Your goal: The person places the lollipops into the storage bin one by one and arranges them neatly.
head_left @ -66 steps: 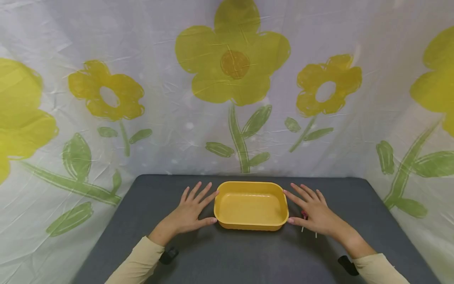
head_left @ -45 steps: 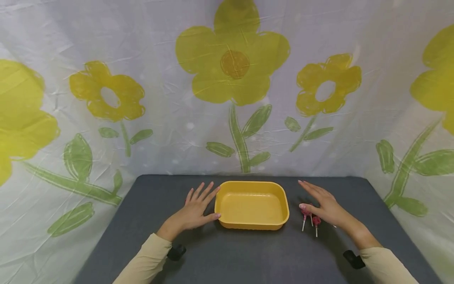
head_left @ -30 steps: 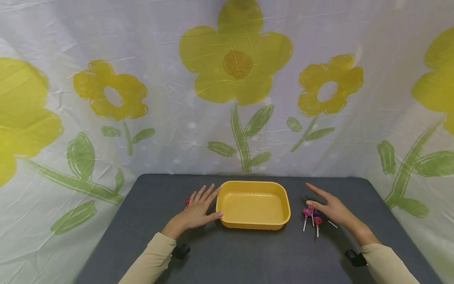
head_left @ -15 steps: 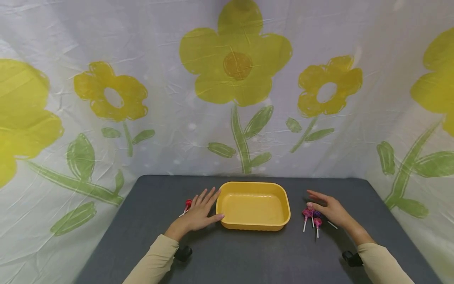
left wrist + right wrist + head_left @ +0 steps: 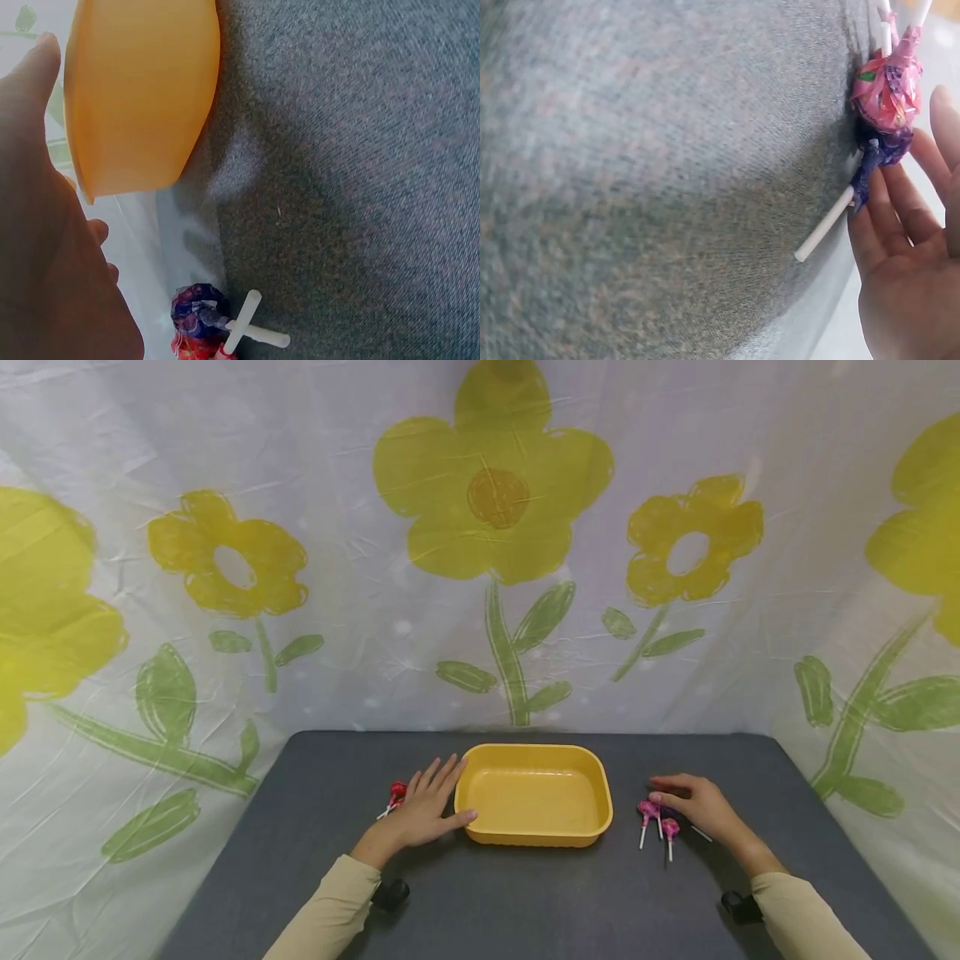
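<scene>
My left hand point(image 5: 420, 812), fingers spread, has its fingertips right at the left rim of a yellow plastic tub point(image 5: 534, 839). Just left of that hand lie red-wrapped lollipops point(image 5: 397, 790), partly hidden by it; in the left wrist view a dark purple lollipop point(image 5: 199, 309) lies with them, white sticks crossed. On the tub's other side, my right hand point(image 5: 705, 806) is low over a cluster of pink lollipops point(image 5: 671, 828). In the right wrist view its bent fingers reach behind a purple lollipop point(image 5: 892, 146), beside a pink one point(image 5: 889, 94), while the thumb stands apart from both.
The tub stands at the middle of a dark grey cloth-covered table point(image 5: 540, 902), near its back edge. Behind and at both sides hangs a pale curtain point(image 5: 345, 635) printed with yellow flowers. Black wrist cameras point(image 5: 390, 895) are strapped under both forearms.
My right hand has left the tub's right rim, moved right and lowered over the lollipops, its fingers bending. My left hand has shifted slightly right, staying at the tub and uncovering the red lollipops.
</scene>
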Demonstrator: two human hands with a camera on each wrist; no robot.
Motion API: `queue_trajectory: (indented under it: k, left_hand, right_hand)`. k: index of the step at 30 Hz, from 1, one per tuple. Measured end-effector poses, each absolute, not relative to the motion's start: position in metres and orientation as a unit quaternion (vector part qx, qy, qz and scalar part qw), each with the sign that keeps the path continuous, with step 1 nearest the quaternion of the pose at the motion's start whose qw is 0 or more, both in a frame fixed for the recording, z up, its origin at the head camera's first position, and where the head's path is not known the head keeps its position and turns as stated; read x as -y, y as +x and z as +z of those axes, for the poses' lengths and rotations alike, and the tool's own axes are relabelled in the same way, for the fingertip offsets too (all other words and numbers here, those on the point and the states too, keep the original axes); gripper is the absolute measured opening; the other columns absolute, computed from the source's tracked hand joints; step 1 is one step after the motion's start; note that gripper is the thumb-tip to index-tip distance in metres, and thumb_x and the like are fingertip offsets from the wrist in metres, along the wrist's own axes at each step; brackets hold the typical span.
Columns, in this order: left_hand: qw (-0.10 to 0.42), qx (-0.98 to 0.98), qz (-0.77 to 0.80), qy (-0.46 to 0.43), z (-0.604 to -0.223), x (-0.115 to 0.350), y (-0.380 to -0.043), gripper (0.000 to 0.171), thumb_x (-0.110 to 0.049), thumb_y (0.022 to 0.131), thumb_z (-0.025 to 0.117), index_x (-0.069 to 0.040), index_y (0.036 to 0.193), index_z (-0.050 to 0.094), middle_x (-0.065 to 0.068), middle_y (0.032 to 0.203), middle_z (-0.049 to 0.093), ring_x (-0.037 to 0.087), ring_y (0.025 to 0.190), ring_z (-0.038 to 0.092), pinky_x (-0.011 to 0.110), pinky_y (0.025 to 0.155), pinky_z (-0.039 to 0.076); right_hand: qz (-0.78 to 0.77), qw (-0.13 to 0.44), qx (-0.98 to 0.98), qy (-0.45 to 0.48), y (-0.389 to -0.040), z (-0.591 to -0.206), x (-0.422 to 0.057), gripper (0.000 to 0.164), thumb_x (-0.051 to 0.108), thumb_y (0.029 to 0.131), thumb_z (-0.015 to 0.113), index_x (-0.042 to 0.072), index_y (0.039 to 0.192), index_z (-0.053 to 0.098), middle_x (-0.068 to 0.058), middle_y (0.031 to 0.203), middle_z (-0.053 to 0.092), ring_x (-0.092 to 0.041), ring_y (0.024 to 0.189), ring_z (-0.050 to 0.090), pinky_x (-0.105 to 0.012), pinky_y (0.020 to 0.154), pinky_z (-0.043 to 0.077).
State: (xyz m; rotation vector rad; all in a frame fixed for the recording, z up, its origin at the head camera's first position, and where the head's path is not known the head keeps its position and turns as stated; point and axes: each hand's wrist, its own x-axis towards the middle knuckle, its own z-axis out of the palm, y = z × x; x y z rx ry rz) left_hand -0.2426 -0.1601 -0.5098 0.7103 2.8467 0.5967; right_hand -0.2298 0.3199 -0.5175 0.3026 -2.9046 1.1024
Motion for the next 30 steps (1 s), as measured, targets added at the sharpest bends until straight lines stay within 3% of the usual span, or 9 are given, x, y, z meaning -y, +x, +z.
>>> queue_trajectory:
  k: [4,10,17,30]
  left_hand:
    - [0.082,-0.949,0.196,0.234,-0.5098,0.158,-0.2419,0.094,-0.068,0.093,0.048,-0.023,0.161,0.001,0.006,0.169,0.005,0.039,0.156,0.003,0.068,0.12,0.005]
    - [0.085,-0.95,0.2,0.225,-0.5107,0.1563,-0.2416,0.096,-0.068,0.092,0.05,-0.021,0.161,0.003,0.007,0.169,0.006,0.039,0.156,0.004,0.069,0.119,0.006]
    - [0.1,-0.95,0.205,0.214,-0.5117,0.1551,-0.2405,0.102,-0.073,0.088,0.051,-0.022,0.161,0.001,0.005,0.17,0.005,0.037,0.156,0.003,0.068,0.12,0.006]
    - [0.098,-0.952,0.207,0.205,-0.5143,0.1527,-0.241,0.104,-0.075,0.087,0.051,-0.024,0.161,-0.001,0.005,0.17,0.005,0.037,0.156,0.002,0.067,0.121,0.005]
  right_hand:
    - [0.354,0.01,0.93,0.093,-0.2299,-0.5187,-0.3191,0.042,0.033,0.092,0.07,0.006,0.124,0.069,-0.014,0.117,0.07,-0.013,0.096,0.069,-0.02,0.076,0.054]
    - [0.348,0.015,0.932,0.103,-0.2308,-0.523,-0.3199,0.038,0.031,0.092,0.07,0.005,0.12,0.071,-0.012,0.112,0.071,0.003,0.089,0.061,-0.02,0.073,0.053]
    - [0.329,0.033,0.937,0.113,-0.2325,-0.5264,-0.321,0.034,0.028,0.09,0.072,0.004,0.115,0.073,-0.011,0.106,0.072,0.002,0.087,0.062,-0.02,0.071,0.052]
    - [0.32,0.018,0.942,0.095,-0.2338,-0.5266,-0.3182,0.033,0.031,0.09,0.073,0.006,0.111,0.074,-0.011,0.106,0.072,-0.004,0.085,0.062,-0.021,0.069,0.051]
